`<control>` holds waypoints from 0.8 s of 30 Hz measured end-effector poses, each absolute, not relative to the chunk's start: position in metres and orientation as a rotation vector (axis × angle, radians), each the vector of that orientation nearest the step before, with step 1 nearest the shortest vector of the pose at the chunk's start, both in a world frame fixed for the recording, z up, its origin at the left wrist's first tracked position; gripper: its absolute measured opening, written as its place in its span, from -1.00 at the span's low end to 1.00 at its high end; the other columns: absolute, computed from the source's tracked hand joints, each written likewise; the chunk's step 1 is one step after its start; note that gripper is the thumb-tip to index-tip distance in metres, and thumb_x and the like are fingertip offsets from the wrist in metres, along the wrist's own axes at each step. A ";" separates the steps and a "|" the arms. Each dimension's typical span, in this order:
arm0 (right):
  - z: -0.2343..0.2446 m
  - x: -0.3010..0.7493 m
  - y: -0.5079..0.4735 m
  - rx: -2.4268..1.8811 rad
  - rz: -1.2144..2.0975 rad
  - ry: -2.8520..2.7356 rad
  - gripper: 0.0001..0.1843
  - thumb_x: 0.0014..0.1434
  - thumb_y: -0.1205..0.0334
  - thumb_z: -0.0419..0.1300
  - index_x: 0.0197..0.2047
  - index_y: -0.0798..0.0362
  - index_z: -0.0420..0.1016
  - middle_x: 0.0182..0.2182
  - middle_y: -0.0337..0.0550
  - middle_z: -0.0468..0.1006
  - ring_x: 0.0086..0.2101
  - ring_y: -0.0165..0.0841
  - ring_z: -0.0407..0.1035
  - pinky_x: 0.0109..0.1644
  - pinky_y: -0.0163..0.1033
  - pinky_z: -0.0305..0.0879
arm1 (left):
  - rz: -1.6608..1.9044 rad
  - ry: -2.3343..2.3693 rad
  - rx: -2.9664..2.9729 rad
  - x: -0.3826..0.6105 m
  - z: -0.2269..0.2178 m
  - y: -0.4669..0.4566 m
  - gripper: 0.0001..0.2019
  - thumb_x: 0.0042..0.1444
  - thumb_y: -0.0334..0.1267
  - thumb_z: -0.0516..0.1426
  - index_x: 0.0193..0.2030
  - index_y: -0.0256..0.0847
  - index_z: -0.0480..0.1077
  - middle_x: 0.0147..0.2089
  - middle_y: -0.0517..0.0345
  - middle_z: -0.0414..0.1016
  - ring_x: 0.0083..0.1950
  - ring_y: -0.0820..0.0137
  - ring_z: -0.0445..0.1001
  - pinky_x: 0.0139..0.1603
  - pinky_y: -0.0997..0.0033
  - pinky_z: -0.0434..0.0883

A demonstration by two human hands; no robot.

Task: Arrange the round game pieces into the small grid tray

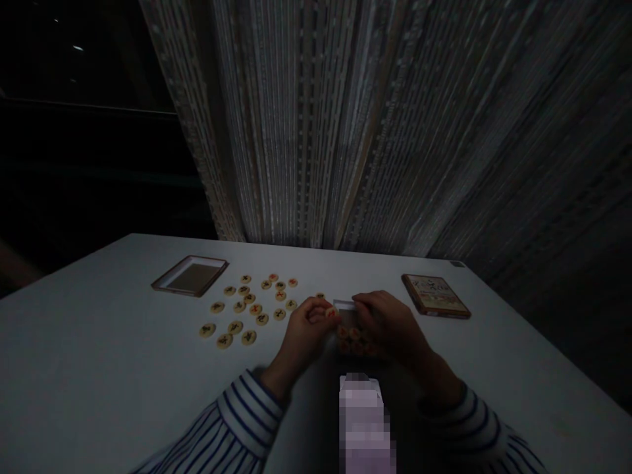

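The left hand (305, 332) pinches a round, tan, red-marked, wood-like disc (331, 314) just beside the white-walled rectangular box (344, 305); a light hold on its rim seems best. Whether the right hand (395, 326), over the box, grips anything cannot be told.

Indoor room, dimly lit; domestic setting appears likely, though a lounge or similar venue cannot be ruled out. Basis: a long striped curtain (320, 131) hangs at twelve o'clock, behind a plain white table (123, 368) at six o'clock. Leisure goods thereon: round game pieces (224, 341) at eight o'clock, flat printed box (437, 295) at four o'clock.
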State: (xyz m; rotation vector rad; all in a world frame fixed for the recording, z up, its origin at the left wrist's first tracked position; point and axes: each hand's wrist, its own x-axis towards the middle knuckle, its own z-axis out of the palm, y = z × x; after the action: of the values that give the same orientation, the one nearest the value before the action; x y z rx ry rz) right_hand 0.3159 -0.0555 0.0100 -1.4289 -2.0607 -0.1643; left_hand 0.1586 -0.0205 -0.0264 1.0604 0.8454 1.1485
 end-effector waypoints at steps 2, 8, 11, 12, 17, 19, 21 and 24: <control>-0.004 0.318 -0.056 -1.447 -0.185 -2.024 -0.74 0.20 0.29 -0.04 -0.24 0.13 0.47 -0.36 -0.04 0.55 -0.31 -0.32 0.40 -0.20 -0.21 0.30 | 1.145 0.841 1.061 0.159 -0.027 -0.020 -0.75 -0.32 -0.30 0.30 -0.46 -0.26 0.35 -0.54 0.29 0.42 -0.50 0.53 0.38 -0.42 0.53 0.32; -0.018 0.324 -0.060 -1.503 -0.150 -2.016 -0.70 0.22 0.26 -0.07 -0.24 0.11 0.47 -0.35 -0.04 0.55 -0.33 -0.32 0.39 -0.23 -0.20 0.30 | 1.126 0.842 1.058 0.159 -0.028 -0.020 -0.75 -0.29 -0.28 0.30 -0.46 -0.26 0.35 -0.55 0.27 0.43 -0.50 0.52 0.39 -0.42 0.51 0.33; -0.018 0.325 -0.062 -1.482 -0.136 -1.994 -0.71 0.22 0.26 -0.07 -0.24 0.10 0.47 -0.35 -0.05 0.55 -0.32 -0.34 0.39 -0.24 -0.21 0.29 | 1.114 0.834 1.068 0.159 -0.028 -0.021 -0.76 -0.26 -0.26 0.29 -0.44 -0.27 0.36 -0.55 0.25 0.45 -0.49 0.51 0.41 -0.40 0.50 0.34; -0.018 0.325 -0.062 -1.460 -0.140 -1.988 -0.72 0.22 0.25 -0.06 -0.25 0.09 0.47 -0.37 -0.07 0.54 -0.33 -0.35 0.39 -0.26 -0.22 0.29 | 1.112 0.834 1.069 0.159 -0.028 -0.021 -0.76 -0.25 -0.26 0.29 -0.44 -0.27 0.36 -0.55 0.25 0.45 -0.49 0.51 0.41 -0.40 0.50 0.35; -0.021 0.322 -0.061 -1.303 -0.141 -1.978 -0.76 0.22 0.25 -0.02 -0.31 0.06 0.46 -0.43 -0.13 0.53 -0.40 -0.38 0.38 -0.32 -0.26 0.28 | 1.111 0.843 1.053 0.160 -0.028 -0.022 -0.77 -0.24 -0.26 0.29 -0.45 -0.29 0.37 -0.56 0.25 0.45 -0.48 0.51 0.43 -0.39 0.51 0.35; -0.023 0.322 -0.060 -1.284 -0.139 -1.977 -0.77 0.22 0.25 -0.01 -0.31 0.05 0.46 -0.43 -0.15 0.52 -0.40 -0.39 0.37 -0.32 -0.26 0.27 | 1.111 0.834 1.045 0.160 -0.029 -0.023 -0.78 -0.23 -0.25 0.29 -0.44 -0.29 0.38 -0.55 0.24 0.46 -0.48 0.49 0.44 -0.38 0.49 0.37; -0.024 0.323 -0.061 -1.271 -0.137 -1.978 -0.77 0.23 0.24 -0.01 -0.30 0.06 0.45 -0.43 -0.14 0.52 -0.39 -0.38 0.37 -0.31 -0.26 0.27 | 1.108 0.822 1.031 0.161 -0.030 -0.023 -0.78 -0.20 -0.23 0.28 -0.42 -0.29 0.40 -0.52 0.21 0.49 -0.46 0.48 0.45 -0.33 0.45 0.39; -0.024 0.322 -0.062 -1.260 -0.112 -1.999 -0.77 0.24 0.22 -0.03 -0.28 0.07 0.44 -0.41 -0.14 0.52 -0.37 -0.38 0.37 -0.28 -0.26 0.27 | 1.099 0.822 1.031 0.161 -0.032 -0.023 -0.78 -0.15 -0.20 0.25 -0.38 -0.30 0.43 -0.45 0.16 0.52 -0.40 0.45 0.48 -0.25 0.42 0.41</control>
State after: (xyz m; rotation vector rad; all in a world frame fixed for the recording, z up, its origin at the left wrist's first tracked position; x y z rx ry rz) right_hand 0.3224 -0.0616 -0.0237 -1.2602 -1.9989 -0.1120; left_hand 0.1606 -0.0232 -0.0316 1.0308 0.8218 1.0988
